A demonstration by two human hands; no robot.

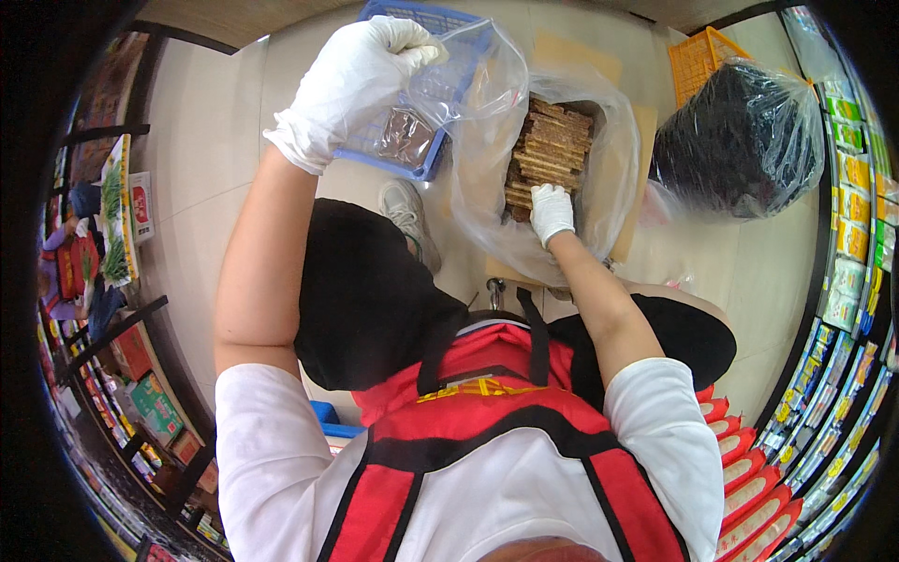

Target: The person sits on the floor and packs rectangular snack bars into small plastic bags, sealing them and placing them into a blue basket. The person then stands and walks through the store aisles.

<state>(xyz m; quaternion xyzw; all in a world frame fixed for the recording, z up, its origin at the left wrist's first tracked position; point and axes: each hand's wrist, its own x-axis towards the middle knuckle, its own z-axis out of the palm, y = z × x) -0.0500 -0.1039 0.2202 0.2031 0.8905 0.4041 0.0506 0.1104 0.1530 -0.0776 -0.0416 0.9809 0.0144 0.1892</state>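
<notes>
My left hand (365, 84), in a white glove, is raised over a blue plastic basket (428, 168), its fingers closed on the edge of a clear plastic bag (491, 77). In the basket lies a clear-wrapped dark brown block (406, 137). My right hand (553, 211), gloved in white too, reaches into a cardboard box lined with a large clear plastic liner (618, 154). Its fingers touch the near end of stacked brown, layered slabs (551, 144); whether they grip one cannot be told.
Right of the box stands a black bundle in clear plastic (744, 140), beside an orange crate (702, 60). Stocked shelves (843, 232) curve along the right. Red-and-clear packages (751, 485) stand at the lower right. Another person (74, 260) is at the far left, near a produce box (119, 211).
</notes>
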